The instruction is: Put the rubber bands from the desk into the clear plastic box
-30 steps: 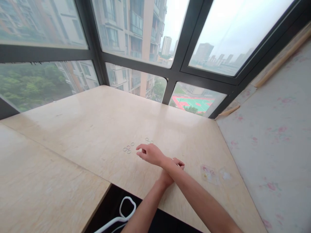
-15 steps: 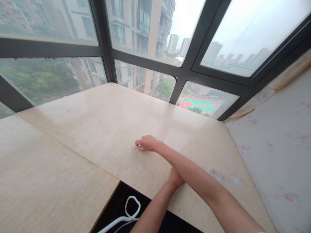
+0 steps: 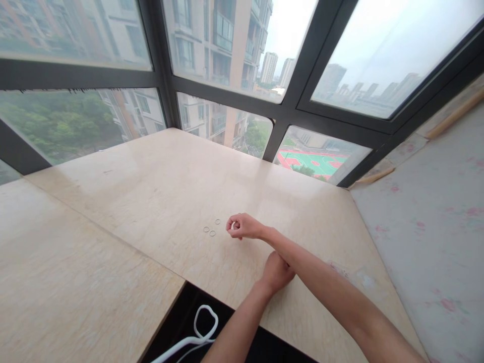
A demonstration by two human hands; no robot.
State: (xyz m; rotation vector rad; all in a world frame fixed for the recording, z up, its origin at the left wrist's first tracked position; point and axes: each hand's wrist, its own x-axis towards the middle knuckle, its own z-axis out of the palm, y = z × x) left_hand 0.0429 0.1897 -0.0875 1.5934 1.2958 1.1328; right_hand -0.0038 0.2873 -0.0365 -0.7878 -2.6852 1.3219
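Note:
Three thin metal rings lie close together on the beige stone-like countertop: a left ring [image 3: 206, 229], a lower ring [image 3: 212, 233] and an upper ring [image 3: 217, 222]. Just right of them is my right hand [image 3: 245, 226], low over the surface, thumb and forefinger curled together in a pinch. Anything between those fingertips is too small to make out. Behind that hand a bit of another thin ring edge [image 3: 239, 214] seems to show. My left hand [image 3: 277, 272] rests beneath the crossing right forearm, its fingers mostly hidden.
Clear plastic packaging [image 3: 365, 280] lies at the right, partly behind my right arm. A dark opening in the countertop [image 3: 124, 201] holds a looped white cable [image 3: 206, 322] near me. Dark-framed windows [image 3: 282, 106] and a flowered wall [image 3: 419, 227] border the surface.
My right hand has drawn back to the right, away from the rings. The upper ring, previously not visible by the fingers, now shows. My left hand has shifted slightly and shows more.

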